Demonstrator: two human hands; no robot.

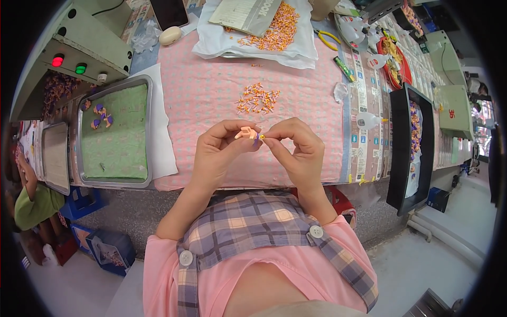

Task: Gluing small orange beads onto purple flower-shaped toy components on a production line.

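My left hand (219, 150) pinches a small peach and purple plastic figure (247, 133) between thumb and fingers, above the pink cloth. Thumb and forefinger of my right hand (297, 148) are closed on a tiny yellow piece (262, 137) at the figure's purple end. Whether the two parts are joined I cannot tell. Just beyond my hands lies a loose pile of small orange, yellow and pink pieces (257, 99). In the metal tray (149, 132) at left, several purple and peach figures (100, 115) rest on green cloth.
A white-lined tray (206, 50) of more small pieces stands at the far side, with a booklet (245, 16) on it. Yellow-handled pliers (328, 39), a dropper bottle (368, 121) and a black bin (401, 158) are on the right. A machine (84, 53) borders the left; another person (31, 203) is beyond.
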